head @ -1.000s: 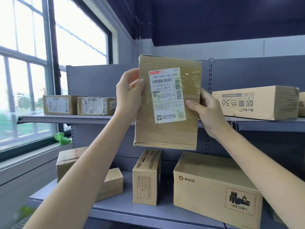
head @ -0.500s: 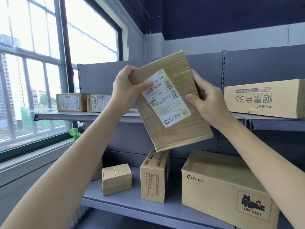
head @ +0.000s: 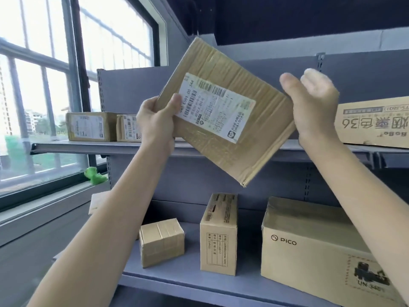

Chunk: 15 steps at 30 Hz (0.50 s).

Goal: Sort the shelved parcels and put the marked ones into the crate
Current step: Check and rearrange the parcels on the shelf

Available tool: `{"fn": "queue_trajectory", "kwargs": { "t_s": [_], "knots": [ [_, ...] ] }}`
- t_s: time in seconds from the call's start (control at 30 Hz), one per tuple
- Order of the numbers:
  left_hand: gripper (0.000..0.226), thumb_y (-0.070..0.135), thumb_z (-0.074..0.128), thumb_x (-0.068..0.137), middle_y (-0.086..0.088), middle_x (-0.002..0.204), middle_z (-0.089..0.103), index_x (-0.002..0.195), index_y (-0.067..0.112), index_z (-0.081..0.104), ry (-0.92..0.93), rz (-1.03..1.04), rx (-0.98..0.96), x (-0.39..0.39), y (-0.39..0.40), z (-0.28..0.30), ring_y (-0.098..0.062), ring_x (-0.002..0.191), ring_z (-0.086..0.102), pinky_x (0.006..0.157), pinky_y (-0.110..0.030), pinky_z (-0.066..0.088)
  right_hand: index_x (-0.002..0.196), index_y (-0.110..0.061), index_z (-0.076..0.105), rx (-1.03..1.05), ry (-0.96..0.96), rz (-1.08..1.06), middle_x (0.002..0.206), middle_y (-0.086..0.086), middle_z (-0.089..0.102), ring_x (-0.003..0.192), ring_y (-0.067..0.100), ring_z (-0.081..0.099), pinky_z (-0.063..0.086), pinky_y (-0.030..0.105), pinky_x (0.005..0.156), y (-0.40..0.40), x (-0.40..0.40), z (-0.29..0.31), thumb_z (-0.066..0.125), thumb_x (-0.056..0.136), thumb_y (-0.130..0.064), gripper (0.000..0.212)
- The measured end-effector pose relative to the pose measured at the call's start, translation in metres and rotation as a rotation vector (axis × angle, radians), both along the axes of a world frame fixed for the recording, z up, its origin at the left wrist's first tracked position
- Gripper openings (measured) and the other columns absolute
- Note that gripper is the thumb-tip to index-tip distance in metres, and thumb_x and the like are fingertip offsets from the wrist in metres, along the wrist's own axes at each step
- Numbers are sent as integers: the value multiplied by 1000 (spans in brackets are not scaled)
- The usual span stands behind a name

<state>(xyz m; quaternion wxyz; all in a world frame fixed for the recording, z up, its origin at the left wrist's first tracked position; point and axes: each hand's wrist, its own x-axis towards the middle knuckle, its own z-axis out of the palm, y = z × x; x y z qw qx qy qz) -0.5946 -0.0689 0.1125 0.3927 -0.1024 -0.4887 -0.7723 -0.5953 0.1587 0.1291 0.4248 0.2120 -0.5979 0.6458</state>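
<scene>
The person stands facing a grey metal shelving unit beside a big window (head: 55, 85), both arms raised. The left hand (head: 158, 125) is closed on the lower left corner of a flat cardboard parcel (head: 261, 138), thumb pressed on the front over the edge of its white shipping label (head: 218, 107), the other fingers hidden behind the box. The parcel is held up in the air in front of the upper shelf (head: 88, 148), tilted so that its label runs downhill to the right and one corner points down. The right hand (head: 314, 107) is spread open with the fingers loose and blurred; it sits at the parcel's right edge, and I cannot tell whether the palm is touching the cardboard or is just off it.

On the upper shelf, at the left, 2 small labelled parcels (head: 90, 126) sit side by side and touching. At the right is a long box (head: 374, 122) whose print reads upside down. On the lower shelf (head: 190, 278) stand a small taped cube box (head: 162, 241), a narrow upright box (head: 219, 235) and, just to its right, a large PICO box (head: 314, 258) with a UN hazard mark. A small green thing (head: 95, 176) lies on the windowsill.
</scene>
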Motion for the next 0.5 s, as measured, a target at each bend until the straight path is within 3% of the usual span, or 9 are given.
{"fn": "queue_trajectory", "kwargs": {
  "t_s": [0.07,0.13,0.2,0.27,0.37,0.5],
  "knots": [
    [35,17,73,80,-15,105,68,107,4,54,8,-75,58,-6,-9,7,-28,88,70,58,-34,58,83,-34,48,-110,73,-20,85,-15,49,78,-3,47,41,14,69,-14,0,4,61,72,-46,21],
    [27,17,71,82,-17,109,67,97,8,51,19,-120,111,-11,-20,15,-31,93,69,68,-47,59,75,-34,43,-97,113,-15,73,-22,49,69,-7,46,37,11,66,-35,-3,3,60,77,-42,19],
    [26,18,69,83,-16,104,66,87,12,44,18,-170,114,-17,-31,21,-31,92,69,71,-57,56,81,-31,53,-11,89,4,71,-24,60,69,-10,57,43,9,65,-58,-14,1,63,83,-29,10],
    [28,22,67,85,-14,102,66,88,14,40,-21,-174,0,-27,-43,22,-27,85,68,69,-53,57,98,-28,57,17,60,15,89,-19,66,83,-7,63,50,13,75,-75,-26,0,65,84,-23,17],
    [31,24,67,85,-4,99,65,100,15,41,-107,-48,-311,-48,-65,15,-18,78,64,57,-33,54,100,-24,60,48,35,-11,93,-16,66,86,-4,64,50,15,78,-84,-46,0,62,87,-18,14],
    [31,21,70,81,14,87,60,101,20,45,-75,98,-526,-76,-85,5,-7,77,62,64,-33,56,104,-19,63,166,16,-146,90,-16,64,85,-2,62,50,17,80,-84,-74,0,56,90,-11,18]
  ]
}}
